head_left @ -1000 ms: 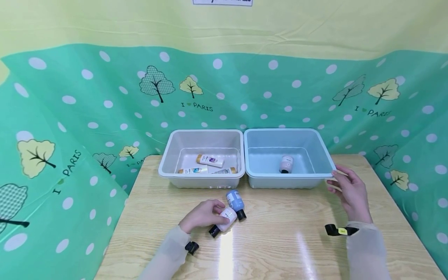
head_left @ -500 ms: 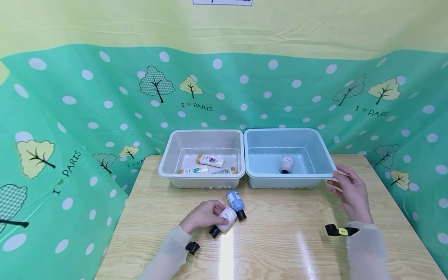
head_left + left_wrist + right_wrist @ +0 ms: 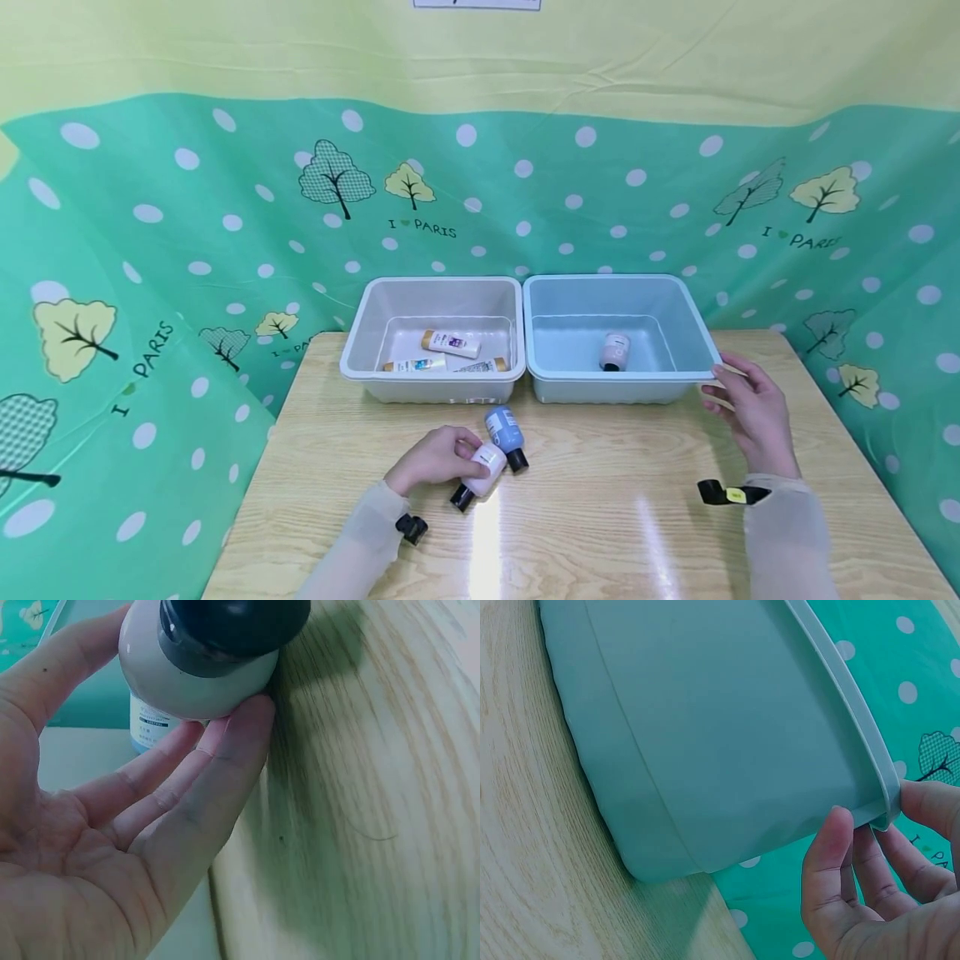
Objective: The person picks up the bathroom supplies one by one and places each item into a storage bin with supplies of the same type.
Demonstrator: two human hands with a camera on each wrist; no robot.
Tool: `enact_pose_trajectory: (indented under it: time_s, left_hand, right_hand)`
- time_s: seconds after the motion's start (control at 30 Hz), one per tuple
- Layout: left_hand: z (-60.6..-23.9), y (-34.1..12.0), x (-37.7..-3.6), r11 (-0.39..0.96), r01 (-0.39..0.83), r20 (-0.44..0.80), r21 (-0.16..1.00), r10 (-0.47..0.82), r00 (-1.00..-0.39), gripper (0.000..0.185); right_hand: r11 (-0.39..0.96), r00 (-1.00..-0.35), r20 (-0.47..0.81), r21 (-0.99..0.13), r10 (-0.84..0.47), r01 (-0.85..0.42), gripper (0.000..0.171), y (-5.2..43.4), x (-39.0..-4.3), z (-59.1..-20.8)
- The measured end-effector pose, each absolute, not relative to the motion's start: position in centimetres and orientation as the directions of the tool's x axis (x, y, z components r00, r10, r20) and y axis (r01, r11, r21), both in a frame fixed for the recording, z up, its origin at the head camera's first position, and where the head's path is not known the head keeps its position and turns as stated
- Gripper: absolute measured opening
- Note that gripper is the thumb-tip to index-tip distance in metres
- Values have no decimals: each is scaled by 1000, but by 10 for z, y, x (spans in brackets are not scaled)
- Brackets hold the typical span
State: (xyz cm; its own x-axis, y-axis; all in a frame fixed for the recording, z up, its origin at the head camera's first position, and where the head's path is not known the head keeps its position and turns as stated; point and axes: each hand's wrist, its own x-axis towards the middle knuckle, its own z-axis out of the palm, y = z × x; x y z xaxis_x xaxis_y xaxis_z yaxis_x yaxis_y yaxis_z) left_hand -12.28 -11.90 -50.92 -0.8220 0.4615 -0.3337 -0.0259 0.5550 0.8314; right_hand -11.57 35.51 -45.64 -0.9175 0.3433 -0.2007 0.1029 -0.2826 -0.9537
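My left hand (image 3: 437, 458) holds a pale pink bottle (image 3: 487, 467) with a black cap between thumb and fingers, low over the table. In the left wrist view the dark cap (image 3: 236, 626) points toward the camera. Right beside it lies a blue bottle (image 3: 504, 428) with a black cap; whether the two touch, I cannot tell. At the front right corner of the light blue bin (image 3: 622, 389), my right hand (image 3: 752, 414) pinches the rim, as the right wrist view shows at the bin's rim (image 3: 847, 697). Another pale pink bottle (image 3: 615, 351) lies inside that bin.
A grey bin (image 3: 438, 389) stands against the blue one's left side and holds several white tubes (image 3: 452, 343) with gold caps. Both bins sit at the back of the wooden table (image 3: 600, 500), before a green dotted curtain (image 3: 525, 200).
Hardly anything differs. The pale pink bottle in my left hand has shifted very slightly, while the right hand and both bins look the same.
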Motion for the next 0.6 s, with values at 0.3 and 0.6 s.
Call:
enact_pose_trajectory:
  time_s: [0.3,0.6]
  left_hand:
    - [-518,-122,-121,352,-245,-404,903,503,-764,46]
    - [-507,-117,-122,232,-278,-361,932,546,-756,50]
  right_hand:
    - [-276,-916,-205,-955,345,110,52,354,-117,-456]
    - [-279,-917,-205,-954,343,109,52,355,-117,-457]
